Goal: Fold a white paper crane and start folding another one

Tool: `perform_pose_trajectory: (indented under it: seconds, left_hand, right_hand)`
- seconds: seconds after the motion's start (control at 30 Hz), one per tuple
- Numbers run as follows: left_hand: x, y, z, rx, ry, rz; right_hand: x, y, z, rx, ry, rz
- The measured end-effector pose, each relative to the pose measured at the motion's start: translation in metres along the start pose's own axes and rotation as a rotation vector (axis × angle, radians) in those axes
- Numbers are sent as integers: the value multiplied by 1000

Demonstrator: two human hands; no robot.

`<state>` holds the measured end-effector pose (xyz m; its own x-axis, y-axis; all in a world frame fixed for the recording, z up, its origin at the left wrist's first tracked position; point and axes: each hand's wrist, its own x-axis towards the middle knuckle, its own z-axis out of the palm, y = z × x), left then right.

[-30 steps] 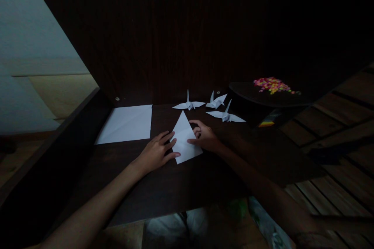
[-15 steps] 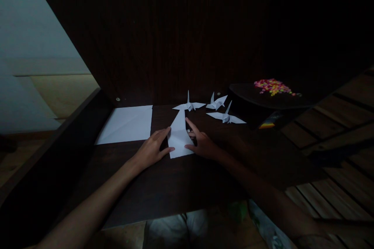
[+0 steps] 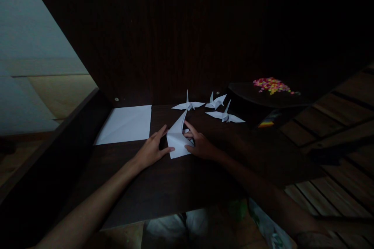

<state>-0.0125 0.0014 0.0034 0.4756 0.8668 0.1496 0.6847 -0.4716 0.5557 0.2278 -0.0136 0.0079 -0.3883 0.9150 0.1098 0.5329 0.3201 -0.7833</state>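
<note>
A partly folded sheet of white paper (image 3: 176, 139) lies on the dark table between my hands, its upper flap lifted into a tall narrow point. My left hand (image 3: 151, 148) steadies its left side, thumb on the lower corner and index finger at the upper left edge. On the right, my right hand (image 3: 201, 144) grips the paper, thumb on top and index finger up against the raised flap; its other fingers are partly hidden. Just behind are three white folded paper cranes (image 3: 188, 106), (image 3: 216, 102), (image 3: 225, 117) with spread wings.
A flat white paper sheet (image 3: 125, 124) lies at the left on the table (image 3: 140, 194). To the right, a pile of small colourful beads (image 3: 273, 85) sits on a dark curved shelf (image 3: 251, 95). A dark upright panel (image 3: 175, 39) closes off the back.
The paper's upper flap has bent up and to the right, becoming narrower and more pointed. My left fingers have shifted slightly outward; my right hand keeps nearly the same place.
</note>
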Motion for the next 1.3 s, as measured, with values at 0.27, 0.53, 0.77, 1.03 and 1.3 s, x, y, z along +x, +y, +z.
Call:
perform_pose_trajectory:
  seconds: [0.27,0.53,0.77,1.03,1.3]
  left_hand:
    - [-2,0,3,8,34,36]
    - [-2,2,3,0,69,58]
    - [-2,5,4,-14,82,40]
    - [-2,4,4,5,82,48]
    - [-3,4,3,0,74,58]
  right_hand:
    - [-1,1,1,72,75,-58]
    - [3,5,2,-74,186,-143]
    - [2,0,-5,-400,470,-310]
    - [1,-3,-8,-652,277,-372]
    - [2,7,-6,-397,105,-411]
